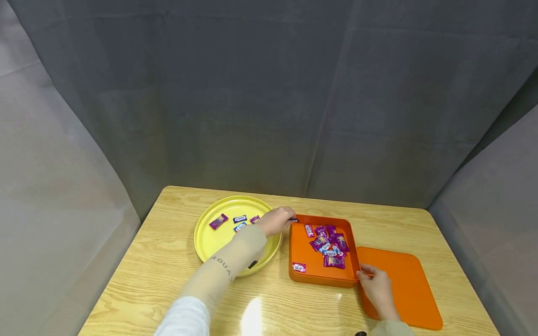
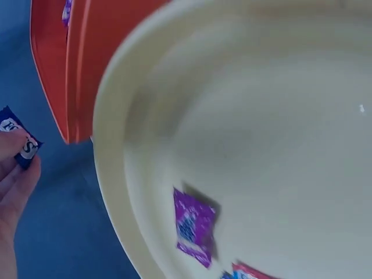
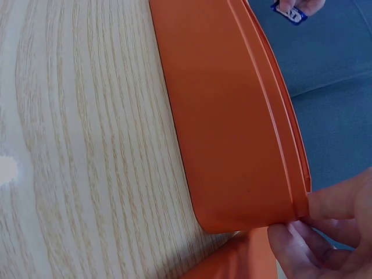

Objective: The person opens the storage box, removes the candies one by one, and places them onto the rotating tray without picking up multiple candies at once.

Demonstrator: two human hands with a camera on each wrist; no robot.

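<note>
My left hand (image 1: 275, 221) pinches a small dark blue wrapped candy (image 2: 21, 139) between thumb and fingers, over the back left corner of an orange square box (image 1: 308, 254). Purple, blue and pink wrapped candies (image 1: 334, 261) lie heaped in the box's right half, with a pink one (image 1: 299, 267) in the front left corner. At the near right corner, my right hand (image 1: 378, 285) holds the box's rim, thumb and fingers on either side in the right wrist view. Left of the box, a round yellow plate (image 1: 207, 245) carries several candies; my left forearm hides part of it.
An orange lid (image 1: 405, 289) lies flat on the wooden table (image 1: 138, 280) to the right of the box, partly under my right hand. Grey cloth (image 1: 252, 116) hangs behind the table and at both sides. The plate's rim stands close to the box's left wall.
</note>
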